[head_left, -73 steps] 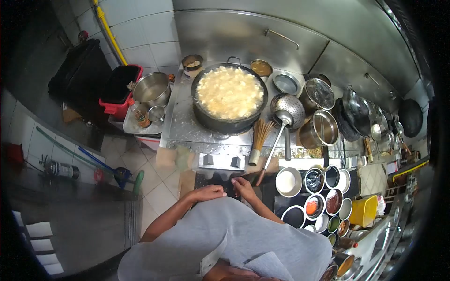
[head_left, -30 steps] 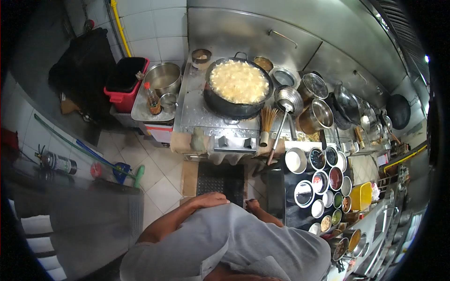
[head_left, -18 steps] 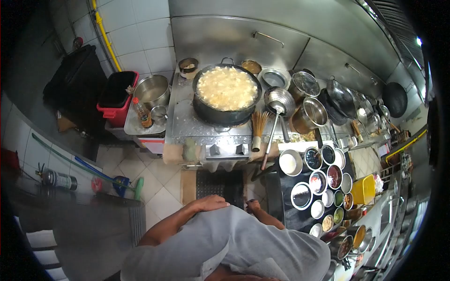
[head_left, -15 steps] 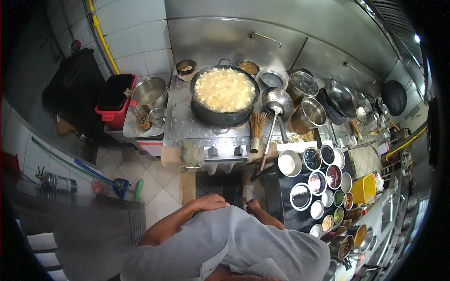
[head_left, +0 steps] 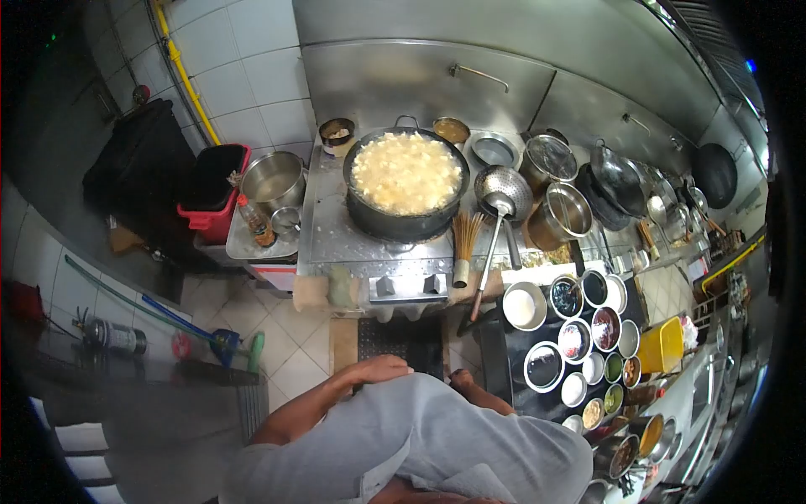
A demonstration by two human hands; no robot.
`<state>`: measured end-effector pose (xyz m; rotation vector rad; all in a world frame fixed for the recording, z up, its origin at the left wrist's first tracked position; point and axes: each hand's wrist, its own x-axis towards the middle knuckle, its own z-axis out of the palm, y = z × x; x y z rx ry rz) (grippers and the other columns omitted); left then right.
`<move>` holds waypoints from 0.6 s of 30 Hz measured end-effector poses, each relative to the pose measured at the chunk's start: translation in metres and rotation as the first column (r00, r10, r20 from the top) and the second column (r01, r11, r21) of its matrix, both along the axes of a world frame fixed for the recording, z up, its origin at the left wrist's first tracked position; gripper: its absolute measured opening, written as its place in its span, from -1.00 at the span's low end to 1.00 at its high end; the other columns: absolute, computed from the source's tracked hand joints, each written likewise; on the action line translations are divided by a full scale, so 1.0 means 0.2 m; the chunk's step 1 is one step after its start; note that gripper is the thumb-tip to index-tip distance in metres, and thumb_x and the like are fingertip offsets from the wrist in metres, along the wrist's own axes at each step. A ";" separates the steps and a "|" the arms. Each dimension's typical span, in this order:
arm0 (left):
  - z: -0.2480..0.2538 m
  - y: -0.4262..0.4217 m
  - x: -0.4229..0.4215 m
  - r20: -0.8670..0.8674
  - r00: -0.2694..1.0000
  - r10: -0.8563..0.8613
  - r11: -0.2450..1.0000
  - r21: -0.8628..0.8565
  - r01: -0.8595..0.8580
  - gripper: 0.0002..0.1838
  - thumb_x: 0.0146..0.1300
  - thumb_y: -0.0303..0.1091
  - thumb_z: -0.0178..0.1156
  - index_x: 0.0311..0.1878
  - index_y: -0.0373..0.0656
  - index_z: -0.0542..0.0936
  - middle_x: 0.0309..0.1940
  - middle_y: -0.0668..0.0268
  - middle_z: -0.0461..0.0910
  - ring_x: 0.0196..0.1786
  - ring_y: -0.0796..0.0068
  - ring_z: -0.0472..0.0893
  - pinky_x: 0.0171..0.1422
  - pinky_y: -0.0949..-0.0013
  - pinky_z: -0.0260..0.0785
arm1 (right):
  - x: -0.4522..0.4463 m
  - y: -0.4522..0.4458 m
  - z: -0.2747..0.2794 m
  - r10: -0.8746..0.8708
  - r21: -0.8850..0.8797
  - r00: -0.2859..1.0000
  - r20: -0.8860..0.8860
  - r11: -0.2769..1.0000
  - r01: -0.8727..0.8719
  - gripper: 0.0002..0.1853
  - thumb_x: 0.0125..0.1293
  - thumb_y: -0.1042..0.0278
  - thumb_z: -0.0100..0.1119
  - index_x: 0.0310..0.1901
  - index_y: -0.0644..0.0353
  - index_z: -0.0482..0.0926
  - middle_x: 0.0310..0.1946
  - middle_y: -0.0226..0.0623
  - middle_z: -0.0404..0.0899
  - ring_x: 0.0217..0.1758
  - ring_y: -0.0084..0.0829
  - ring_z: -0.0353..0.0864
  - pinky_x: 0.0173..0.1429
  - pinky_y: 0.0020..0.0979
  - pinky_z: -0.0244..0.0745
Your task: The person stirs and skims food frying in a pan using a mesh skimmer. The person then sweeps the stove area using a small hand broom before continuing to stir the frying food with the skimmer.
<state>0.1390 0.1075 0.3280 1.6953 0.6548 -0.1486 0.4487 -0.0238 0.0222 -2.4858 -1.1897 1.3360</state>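
Observation:
Against the front of the grey shirt (head_left: 420, 437) rests my left hand (head_left: 382, 368), its fingers lying flat with nothing in them. Partly hidden past the shirt's other side, my right hand (head_left: 460, 378) hangs low with curled fingers, and I see nothing in it. It is nearest to the dark table of sauce bowls. On the stove ahead, a large black pot (head_left: 395, 227) holds pale pieces in bubbling liquid (head_left: 407, 172). Beside it are a bamboo brush (head_left: 465, 248) and a perforated skimmer (head_left: 504, 193) with a long handle, both apart from my hands.
Several bowls, including a white-filled bowl (head_left: 524, 306), cover the side table, near a yellow container (head_left: 662, 344). Left of the stove stand a steel pot (head_left: 274, 181), a bottle (head_left: 255, 222) and a red bin (head_left: 206, 223). A fire extinguisher (head_left: 113, 336) is at far left.
The view has shifted slightly, so the scene sits a little lower and further right. Both hands keep nearly the same pose; the pot still bubbles.

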 end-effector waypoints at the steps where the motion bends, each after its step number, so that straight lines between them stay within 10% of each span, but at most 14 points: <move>1: -0.03 -0.01 0.00 -0.002 1.000 0.007 1.000 0.004 -0.007 -0.45 0.36 0.09 -0.04 -0.17 -0.31 0.61 -0.15 0.03 0.61 -0.07 0.12 0.59 0.03 0.18 0.37 | 0.01 0.01 -0.09 0.125 0.019 0.987 0.106 0.992 -0.128 -0.67 0.25 0.18 0.15 -0.10 0.23 0.67 -0.27 -0.15 0.71 -0.27 -0.38 0.72 -0.06 -0.35 0.60; 3: -0.04 -0.05 -0.01 0.121 0.971 0.207 0.976 -0.098 -0.196 -0.44 0.36 0.09 -0.03 -0.18 -0.32 0.60 -0.15 0.00 0.61 -0.10 0.14 0.58 0.00 0.19 0.37 | 0.01 0.03 -0.13 0.024 0.005 0.999 0.032 1.000 -0.024 -0.67 0.26 0.18 0.14 -0.09 0.22 0.67 -0.25 -0.15 0.71 -0.28 -0.36 0.72 -0.09 -0.34 0.60; 13: -0.04 0.03 -0.02 0.015 0.997 0.073 0.997 -0.027 -0.072 -0.44 0.38 0.10 -0.06 -0.22 -0.31 0.59 -0.23 0.02 0.58 -0.13 0.22 0.55 0.03 0.24 0.33 | 0.03 0.22 -0.22 0.035 0.024 0.992 -0.117 0.999 -0.033 -0.76 0.28 0.22 0.13 -0.17 0.21 0.62 -0.37 -0.18 0.68 -0.40 -0.34 0.69 -0.28 -0.23 0.63; 18: -0.04 0.04 0.00 -0.021 0.997 0.071 0.977 -0.201 -0.074 -0.50 0.38 0.11 -0.04 -0.08 -0.18 0.58 0.05 0.08 0.53 0.10 0.34 0.46 0.18 0.30 0.21 | 0.09 0.24 -0.29 0.004 0.019 0.972 -0.235 1.000 0.000 -0.64 0.27 0.15 0.17 0.03 0.14 0.54 -0.31 -0.19 0.69 -0.34 -0.20 0.69 -0.30 -0.18 0.64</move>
